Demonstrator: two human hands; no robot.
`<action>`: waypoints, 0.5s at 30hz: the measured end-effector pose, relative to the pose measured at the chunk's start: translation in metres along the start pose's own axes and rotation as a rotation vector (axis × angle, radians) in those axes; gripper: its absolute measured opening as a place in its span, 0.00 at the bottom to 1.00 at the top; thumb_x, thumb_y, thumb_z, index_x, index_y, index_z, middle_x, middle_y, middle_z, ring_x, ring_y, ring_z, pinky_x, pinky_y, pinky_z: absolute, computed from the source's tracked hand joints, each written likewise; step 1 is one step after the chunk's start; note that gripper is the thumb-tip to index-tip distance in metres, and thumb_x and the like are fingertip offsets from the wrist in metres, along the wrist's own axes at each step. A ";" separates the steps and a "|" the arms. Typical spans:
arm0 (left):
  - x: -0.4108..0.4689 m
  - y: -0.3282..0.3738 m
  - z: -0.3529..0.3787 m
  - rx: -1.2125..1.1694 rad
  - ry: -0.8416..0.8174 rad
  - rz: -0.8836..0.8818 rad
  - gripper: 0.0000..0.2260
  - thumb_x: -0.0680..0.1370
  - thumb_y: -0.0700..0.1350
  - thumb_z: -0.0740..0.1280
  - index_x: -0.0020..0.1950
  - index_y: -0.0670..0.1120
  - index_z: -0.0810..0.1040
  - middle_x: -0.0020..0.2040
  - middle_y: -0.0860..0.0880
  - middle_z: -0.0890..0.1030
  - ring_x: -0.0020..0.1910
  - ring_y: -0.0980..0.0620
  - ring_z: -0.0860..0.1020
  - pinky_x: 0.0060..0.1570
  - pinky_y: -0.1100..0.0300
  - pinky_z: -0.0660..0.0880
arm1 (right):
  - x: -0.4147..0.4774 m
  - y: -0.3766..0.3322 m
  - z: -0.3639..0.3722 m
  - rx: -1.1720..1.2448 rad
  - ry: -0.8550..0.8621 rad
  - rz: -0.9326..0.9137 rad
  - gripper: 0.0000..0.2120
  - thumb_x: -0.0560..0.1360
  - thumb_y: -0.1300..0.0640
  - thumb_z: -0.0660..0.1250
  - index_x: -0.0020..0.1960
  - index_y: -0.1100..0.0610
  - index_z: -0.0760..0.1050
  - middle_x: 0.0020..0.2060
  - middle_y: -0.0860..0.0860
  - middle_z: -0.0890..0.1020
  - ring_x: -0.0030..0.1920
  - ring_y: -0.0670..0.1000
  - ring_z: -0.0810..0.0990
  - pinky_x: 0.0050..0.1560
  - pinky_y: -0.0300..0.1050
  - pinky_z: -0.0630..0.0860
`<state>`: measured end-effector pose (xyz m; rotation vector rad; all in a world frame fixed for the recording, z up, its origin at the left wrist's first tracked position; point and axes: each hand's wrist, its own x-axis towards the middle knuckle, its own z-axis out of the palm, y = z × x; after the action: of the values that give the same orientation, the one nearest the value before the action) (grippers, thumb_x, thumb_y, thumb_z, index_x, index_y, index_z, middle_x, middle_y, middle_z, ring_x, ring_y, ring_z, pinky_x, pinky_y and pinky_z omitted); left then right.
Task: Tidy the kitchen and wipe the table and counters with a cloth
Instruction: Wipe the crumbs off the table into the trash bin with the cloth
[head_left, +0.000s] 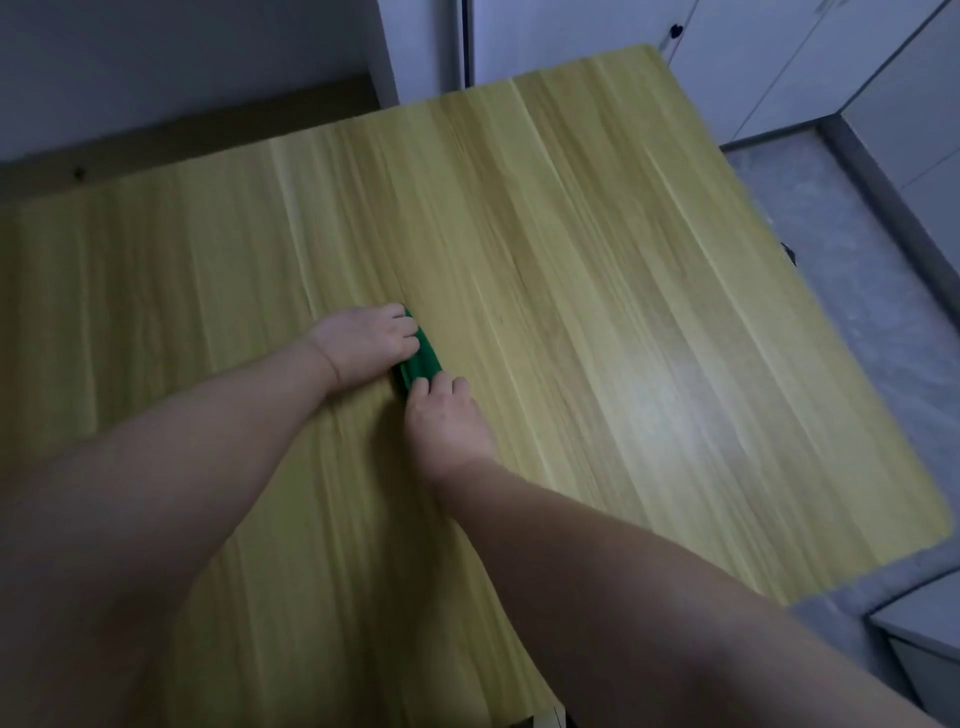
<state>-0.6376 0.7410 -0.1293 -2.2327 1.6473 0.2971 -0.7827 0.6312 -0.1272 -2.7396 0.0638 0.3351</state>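
A small green cloth (422, 359), folded into a narrow strip, lies on the light wooden table (597, 270) near its middle. My left hand (366, 340) grips the cloth's far end with curled fingers. My right hand (445, 415) holds the near end, its fingertips curled over the cloth's edge. Most of the cloth is hidden under both hands.
White cabinet doors (753, 57) stand beyond the table's far right corner. A grey speckled floor (852, 291) runs along the table's right side. A white wall (171, 57) is at the back left. A pale unit (919, 639) sits at the lower right.
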 end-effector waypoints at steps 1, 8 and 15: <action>0.002 -0.002 0.002 0.006 0.006 -0.013 0.08 0.79 0.38 0.61 0.53 0.43 0.79 0.53 0.46 0.78 0.54 0.47 0.73 0.51 0.54 0.77 | 0.000 0.002 0.000 -0.001 0.005 -0.005 0.09 0.80 0.66 0.58 0.59 0.61 0.70 0.55 0.60 0.74 0.55 0.59 0.72 0.51 0.50 0.74; 0.046 -0.003 -0.019 0.080 -0.082 0.032 0.10 0.81 0.38 0.59 0.57 0.46 0.77 0.57 0.49 0.76 0.56 0.49 0.71 0.56 0.56 0.74 | 0.007 0.037 -0.012 -0.036 0.056 0.000 0.09 0.79 0.65 0.59 0.58 0.62 0.72 0.53 0.60 0.76 0.54 0.60 0.74 0.49 0.50 0.74; 0.164 0.014 -0.071 0.063 -0.033 0.041 0.11 0.82 0.39 0.58 0.56 0.43 0.79 0.55 0.46 0.78 0.56 0.46 0.72 0.54 0.53 0.74 | 0.024 0.145 -0.052 -0.118 0.107 0.115 0.11 0.80 0.65 0.54 0.57 0.62 0.73 0.53 0.60 0.77 0.54 0.61 0.75 0.49 0.52 0.73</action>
<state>-0.6044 0.5650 -0.1267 -2.1384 1.6639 0.2868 -0.7607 0.4772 -0.1389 -2.8763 0.2381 0.2304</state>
